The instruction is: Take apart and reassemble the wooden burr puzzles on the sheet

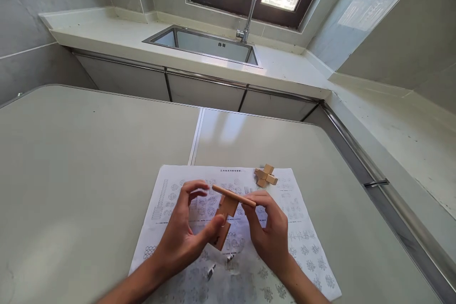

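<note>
Over a printed sheet [263, 275], my left hand [188, 232] has its thumb against a notched wooden piece [228, 205], its other fingers curved and apart above. My right hand [269, 228] pinches the right end of a flat wooden stick [233, 195] between thumb and fingers. The stick lies across the upper end of the notched piece, slanting down to the right. At the sheet's upper right edge sits a small assembled cross of wooden pieces [265, 175]. Torn spots show in the paper below my hands.
The sheet lies on a pale table [89, 175] with a seam down its middle. Beyond the table's far edge are a counter [285, 64] with a sink [203, 43], a curved faucet [253, 0] and a window. Another counter [399, 128] runs along the right.
</note>
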`<action>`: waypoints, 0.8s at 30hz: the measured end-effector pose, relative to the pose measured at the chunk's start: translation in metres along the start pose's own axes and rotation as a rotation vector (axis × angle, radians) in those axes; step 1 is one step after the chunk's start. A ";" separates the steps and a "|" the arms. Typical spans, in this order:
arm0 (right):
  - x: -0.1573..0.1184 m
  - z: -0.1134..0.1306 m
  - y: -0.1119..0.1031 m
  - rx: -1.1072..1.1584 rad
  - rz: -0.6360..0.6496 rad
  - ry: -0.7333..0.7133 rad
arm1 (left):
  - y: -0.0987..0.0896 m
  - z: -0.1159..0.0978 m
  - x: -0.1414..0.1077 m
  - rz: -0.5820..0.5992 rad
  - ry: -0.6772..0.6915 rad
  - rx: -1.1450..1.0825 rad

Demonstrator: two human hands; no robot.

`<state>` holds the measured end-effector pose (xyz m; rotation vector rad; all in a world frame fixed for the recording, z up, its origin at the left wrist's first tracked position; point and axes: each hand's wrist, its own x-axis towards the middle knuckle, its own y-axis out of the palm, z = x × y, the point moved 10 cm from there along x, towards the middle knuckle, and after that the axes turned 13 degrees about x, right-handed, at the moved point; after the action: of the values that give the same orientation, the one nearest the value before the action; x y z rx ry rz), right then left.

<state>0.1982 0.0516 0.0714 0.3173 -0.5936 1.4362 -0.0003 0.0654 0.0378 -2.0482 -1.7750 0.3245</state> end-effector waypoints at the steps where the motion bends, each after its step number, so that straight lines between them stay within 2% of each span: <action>1: -0.001 0.003 0.001 -0.001 0.003 -0.038 | 0.003 0.002 0.000 0.011 -0.035 -0.016; 4: -0.004 0.013 0.008 -0.008 0.045 -0.146 | 0.022 0.003 -0.002 0.179 -0.111 -0.104; 6: -0.006 0.016 0.013 -0.016 0.076 -0.186 | 0.027 -0.002 -0.002 0.236 -0.117 -0.159; 10: -0.008 0.014 0.015 -0.058 0.079 -0.168 | 0.026 -0.011 0.001 0.244 -0.101 -0.182; 19: -0.008 0.016 0.016 -0.118 0.024 -0.142 | 0.022 -0.014 0.004 0.187 -0.102 -0.207; 24: -0.007 0.016 0.017 -0.108 0.037 -0.130 | 0.025 -0.015 0.005 0.234 -0.143 -0.212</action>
<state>0.1785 0.0388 0.0785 0.3178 -0.7833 1.4203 0.0290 0.0649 0.0402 -2.4465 -1.7147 0.3724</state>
